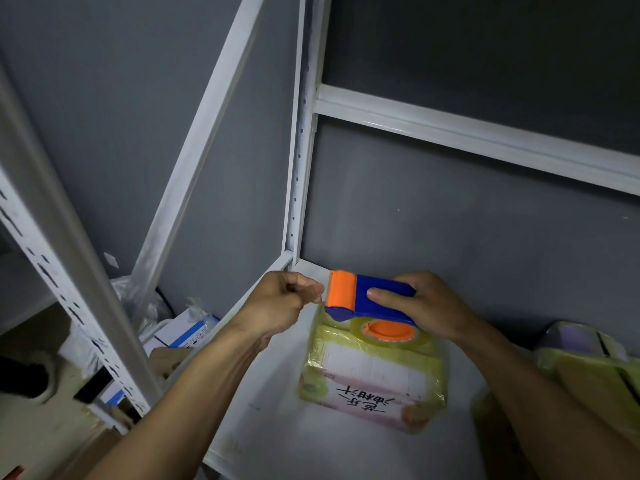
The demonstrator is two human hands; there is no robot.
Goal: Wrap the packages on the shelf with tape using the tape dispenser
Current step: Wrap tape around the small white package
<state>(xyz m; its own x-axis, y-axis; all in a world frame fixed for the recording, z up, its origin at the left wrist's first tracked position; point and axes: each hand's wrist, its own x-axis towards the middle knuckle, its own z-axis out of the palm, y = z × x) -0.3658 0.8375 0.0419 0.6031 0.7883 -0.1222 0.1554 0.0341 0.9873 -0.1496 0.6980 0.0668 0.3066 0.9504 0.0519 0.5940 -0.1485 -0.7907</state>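
Note:
A blue tape dispenser with an orange roller and a clear tape roll on an orange core hangs just above a yellow-green package with a white and pink label. My right hand grips the dispenser's blue body from the right. At the dispenser's orange end, my left hand pinches the tape's free end between thumb and fingers. The package lies flat on the white shelf, near its back left corner.
More yellow-green packages lie at the shelf's right edge. White metal uprights and a cross beam frame the shelf against a grey wall. Beyond the left upright stand boxes and plastic bags.

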